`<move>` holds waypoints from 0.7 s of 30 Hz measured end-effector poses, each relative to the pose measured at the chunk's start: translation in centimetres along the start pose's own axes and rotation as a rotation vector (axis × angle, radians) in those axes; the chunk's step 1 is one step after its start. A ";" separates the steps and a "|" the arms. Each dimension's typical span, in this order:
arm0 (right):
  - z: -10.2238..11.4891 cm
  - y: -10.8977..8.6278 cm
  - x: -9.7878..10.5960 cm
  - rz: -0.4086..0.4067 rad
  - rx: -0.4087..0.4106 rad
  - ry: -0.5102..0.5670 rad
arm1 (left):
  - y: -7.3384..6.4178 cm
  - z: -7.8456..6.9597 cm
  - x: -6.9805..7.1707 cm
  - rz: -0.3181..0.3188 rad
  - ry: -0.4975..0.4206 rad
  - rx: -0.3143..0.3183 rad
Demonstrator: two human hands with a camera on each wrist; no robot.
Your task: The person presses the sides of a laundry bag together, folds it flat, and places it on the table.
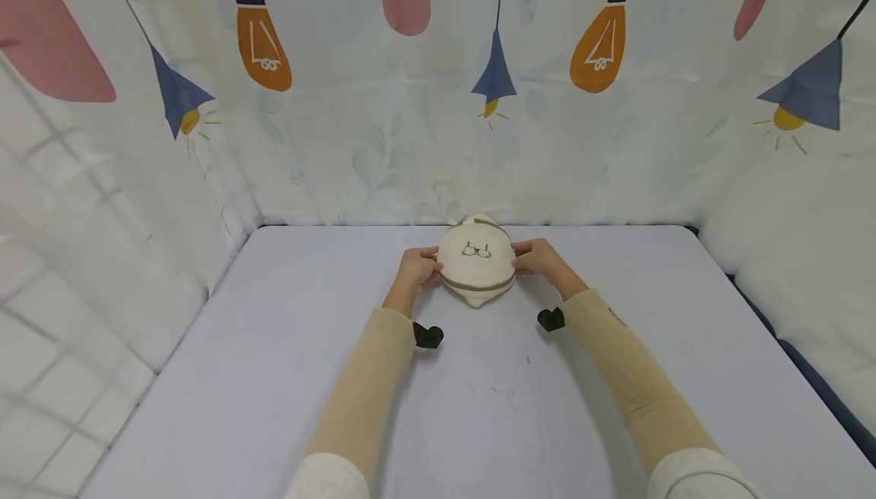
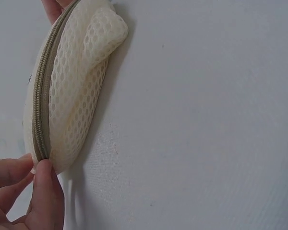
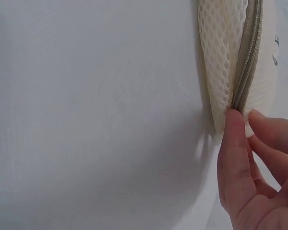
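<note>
Fingers of the left hand (image 1: 419,267) and right hand (image 1: 541,259) pinch the zippered mesh pouch (image 1: 475,267) at 2 opposite edges, probably to hold its round face steady.

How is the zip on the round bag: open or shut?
Looks shut where the wrist views show it: the zip on the bag has its teeth together in one line. Cannot tell for the rest.

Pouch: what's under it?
White tabletop shows in front of and beside the pouch. The patch directly beneath is covered, so anything there can't be seen. The left hand and right hand pinch its sides.
</note>
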State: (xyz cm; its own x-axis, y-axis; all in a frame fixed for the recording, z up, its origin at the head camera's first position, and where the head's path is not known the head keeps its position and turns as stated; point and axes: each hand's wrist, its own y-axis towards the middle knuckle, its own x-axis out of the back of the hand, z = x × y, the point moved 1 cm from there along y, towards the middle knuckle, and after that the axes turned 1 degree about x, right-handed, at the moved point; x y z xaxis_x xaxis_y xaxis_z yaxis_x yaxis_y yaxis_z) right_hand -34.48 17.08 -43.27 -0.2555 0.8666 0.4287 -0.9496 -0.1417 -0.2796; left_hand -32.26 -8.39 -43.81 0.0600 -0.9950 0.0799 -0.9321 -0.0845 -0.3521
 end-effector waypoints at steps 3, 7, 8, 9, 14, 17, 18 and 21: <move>0.0 -0.1 0.0 0.005 0.001 -0.003 | 0.0 0.0 0.0 0.002 0.004 -0.002; 0.0 -0.1 -0.1 0.016 0.005 -0.005 | -0.1 0.1 0.2 0.001 0.009 -0.001; 0.1 -0.1 -0.1 0.021 0.009 -0.007 | -0.1 0.2 0.2 0.001 0.010 0.002; 0.1 -0.2 -0.1 0.023 0.011 -0.008 | -0.1 0.2 0.3 0.001 0.011 0.004; 0.2 -0.3 -0.2 0.031 0.020 -0.018 | -0.3 0.3 0.6 -0.004 0.000 0.008; 0.2 -0.4 -0.3 0.040 0.018 -0.006 | -0.5 0.3 0.8 -0.005 -0.008 0.005; 0.2 -0.5 -0.3 0.045 0.017 -0.008 | -0.6 0.3 0.9 -0.003 -0.009 0.005; 0.1 -0.7 -0.3 0.051 0.009 -0.015 | -0.8 0.3 1.1 0.003 -0.007 0.008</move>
State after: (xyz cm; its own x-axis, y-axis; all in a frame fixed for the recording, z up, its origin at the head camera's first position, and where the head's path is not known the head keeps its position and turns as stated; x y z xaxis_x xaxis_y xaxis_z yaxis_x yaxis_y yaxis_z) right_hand -33.80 16.90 -43.08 -0.3065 0.8509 0.4267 -0.9368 -0.1902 -0.2935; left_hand -31.28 -9.40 -43.75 0.0594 -0.9956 0.0725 -0.9295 -0.0817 -0.3597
